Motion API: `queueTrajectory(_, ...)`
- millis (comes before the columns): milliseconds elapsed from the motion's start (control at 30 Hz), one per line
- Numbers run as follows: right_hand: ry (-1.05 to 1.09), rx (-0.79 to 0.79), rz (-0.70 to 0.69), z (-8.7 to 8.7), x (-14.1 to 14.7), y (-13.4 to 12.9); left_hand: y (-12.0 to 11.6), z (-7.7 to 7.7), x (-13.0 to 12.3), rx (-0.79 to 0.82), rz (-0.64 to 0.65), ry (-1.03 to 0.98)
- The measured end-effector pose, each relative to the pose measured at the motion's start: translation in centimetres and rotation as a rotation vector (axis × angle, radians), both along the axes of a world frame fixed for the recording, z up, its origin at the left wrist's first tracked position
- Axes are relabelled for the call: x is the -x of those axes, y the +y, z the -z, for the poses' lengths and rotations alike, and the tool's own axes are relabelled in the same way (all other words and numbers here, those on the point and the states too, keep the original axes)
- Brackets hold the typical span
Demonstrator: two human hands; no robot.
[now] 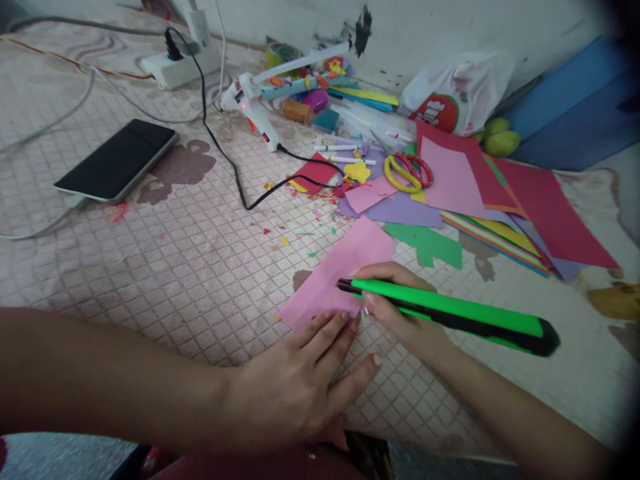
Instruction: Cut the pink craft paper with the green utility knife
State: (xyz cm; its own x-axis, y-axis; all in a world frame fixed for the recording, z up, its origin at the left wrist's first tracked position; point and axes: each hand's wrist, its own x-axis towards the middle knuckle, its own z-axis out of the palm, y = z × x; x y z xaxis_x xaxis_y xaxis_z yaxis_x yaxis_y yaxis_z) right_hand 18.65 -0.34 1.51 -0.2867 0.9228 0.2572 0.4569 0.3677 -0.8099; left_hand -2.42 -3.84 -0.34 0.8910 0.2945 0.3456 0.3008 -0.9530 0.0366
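A pink paper strip [345, 257] lies slantwise on the patterned tablecloth in front of me. My left hand [305, 373] rests palm down at its near end, fingers stretched out and the tips on the paper. My right hand [395, 310] grips a green and black utility knife [450, 310]. The knife's dark front end is over the pink paper, and its rear points to the right. Whether a blade sticks out, I cannot tell.
A white glue gun [257, 113] with a black cord stands beyond the paper. Yellow- and red-handled scissors [405, 173] lie among coloured paper sheets [555, 213]. Left is a phone [117, 160] on a cable; behind it sits a power strip [180, 67]. Paper scraps are scattered mid-table.
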Motion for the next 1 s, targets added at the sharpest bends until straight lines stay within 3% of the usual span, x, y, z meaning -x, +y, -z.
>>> queueTrajectory(167, -0.058, -0.077, 0.099, -1.0, 0.2, -1.4, -0.7, 0.2, 0.1, 0.032, -0.005, 0.050)
queueTrajectory(267, -0.081, -0.051, 0.126, -0.8, 0.0, -1.7, -0.1, -0.4, 0.0, 0.033, 0.012, -0.029)
queueTrajectory(400, 0.009, -0.057, 0.267, 0.0, -0.7, -1.0, 3.7, -2.3, 0.3, 0.127, 0.017, -0.091)
queueTrajectory(500, 0.216, -0.079, 0.336, 0.6, -1.3, -0.2, 7.7, -2.9, 0.7, 0.204, -0.096, -0.062)
queueTrajectory(667, 0.379, -0.100, 0.358, 1.0, -1.8, 0.4, 11.7, -1.7, 1.5, 0.314, 0.129, 0.008)
queueTrajectory(767, 0.342, -0.064, 0.331, 0.8, -1.6, -0.2, 11.7, -0.9, 1.8, 0.354, 0.165, 0.136)
queueTrajectory(1000, -0.032, -0.054, 0.111, -0.9, 0.1, -1.4, 9.6, 0.0, 2.1, 0.340, -0.011, 0.097)
